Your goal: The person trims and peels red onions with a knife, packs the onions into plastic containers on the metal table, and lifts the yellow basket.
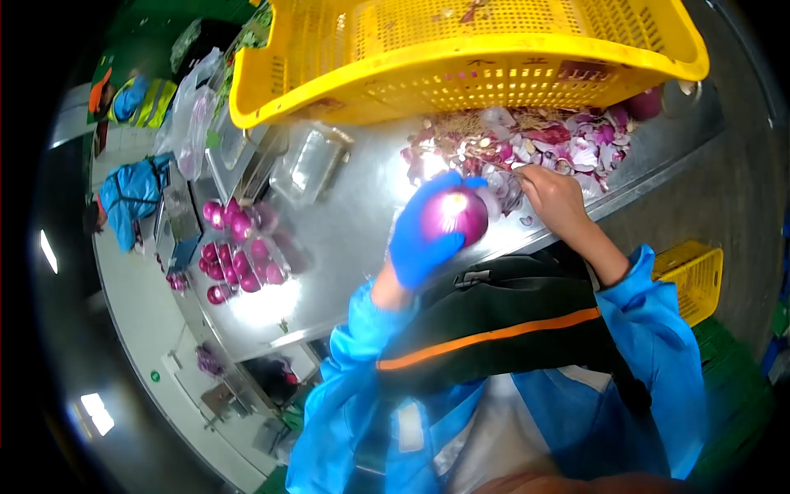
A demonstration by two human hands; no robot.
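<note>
A peeled red onion, shiny and purple, rests in my left hand, which wears a blue glove with its fingers wrapped round it. To the right, my bare right hand is closed at the near edge of a heap of onion skins. Its fingertips are pinched together, and what they hold, if anything, I cannot make out. A gap separates this hand from the onion. Loose translucent skins lie between the two hands.
A yellow perforated crate stands across the far side of the metal table. Several peeled onions sit in clear trays at left, near stacked clear trays. Another yellow crate is at right. Two people work far left.
</note>
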